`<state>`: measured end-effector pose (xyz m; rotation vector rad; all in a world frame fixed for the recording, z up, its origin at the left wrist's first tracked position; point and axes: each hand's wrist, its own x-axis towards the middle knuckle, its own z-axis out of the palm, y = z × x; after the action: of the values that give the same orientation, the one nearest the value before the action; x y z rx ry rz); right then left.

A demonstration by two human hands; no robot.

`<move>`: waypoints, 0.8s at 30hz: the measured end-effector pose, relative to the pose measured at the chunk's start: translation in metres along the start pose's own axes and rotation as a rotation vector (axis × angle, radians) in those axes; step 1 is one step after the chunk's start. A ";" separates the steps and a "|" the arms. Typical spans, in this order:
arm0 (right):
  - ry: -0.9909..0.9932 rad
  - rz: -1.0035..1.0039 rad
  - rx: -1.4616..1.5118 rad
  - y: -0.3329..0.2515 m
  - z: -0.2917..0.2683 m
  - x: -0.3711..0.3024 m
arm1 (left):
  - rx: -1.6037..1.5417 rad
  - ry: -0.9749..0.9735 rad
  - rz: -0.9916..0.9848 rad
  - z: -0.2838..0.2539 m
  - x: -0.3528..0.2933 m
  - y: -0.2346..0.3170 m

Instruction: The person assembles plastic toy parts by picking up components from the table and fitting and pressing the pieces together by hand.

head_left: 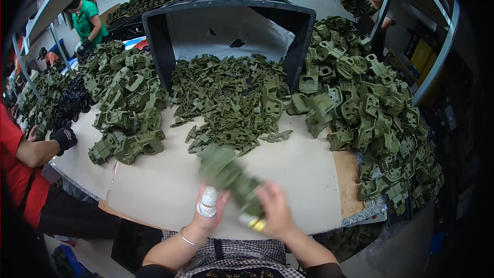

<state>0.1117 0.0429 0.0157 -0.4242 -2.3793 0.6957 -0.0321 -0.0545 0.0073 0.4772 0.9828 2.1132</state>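
Note:
An olive-green molded plastic part point(230, 176), blurred by motion, tilts above the table just in front of me. My right hand point(275, 212) grips its lower right end; something yellow and white is wrapped at those fingers. My left hand point(210, 210) is beside the part's lower left side, thumb up and fingers apart, with nothing visible in it. A white wrapping point(208, 201) covers that thumb. Beyond the part, a heap of small green plastic pieces point(226, 108) spills from a black bin point(229, 4) lying on its side.
Larger green molded parts lie in a left heap point(126, 103) and a tall right heap point(370, 103). A person in red point(20, 164) works at the left, a black-gloved hand point(64, 140) on the table point(154, 185). A metal shelf post point(440, 51) stands at the right.

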 end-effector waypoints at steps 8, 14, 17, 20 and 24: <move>-0.068 0.180 0.757 -0.018 0.006 0.012 | 0.267 -0.048 -0.107 -0.019 -0.031 0.016; -0.022 0.208 0.713 -0.030 0.021 0.024 | 0.330 -0.109 -0.030 -0.018 -0.040 -0.004; -0.069 0.232 0.691 -0.029 0.015 0.023 | 0.287 -0.055 -0.033 -0.015 -0.044 -0.005; -0.082 0.243 0.649 -0.030 0.011 0.025 | 0.286 -0.030 -0.053 -0.013 -0.045 -0.004; -0.095 0.215 0.541 -0.027 0.006 0.030 | 0.240 0.012 -0.070 -0.016 -0.042 -0.004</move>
<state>0.0823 0.0320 0.0414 -0.4170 -2.1274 1.4348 -0.0125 -0.0925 -0.0070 0.5400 1.2497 1.9480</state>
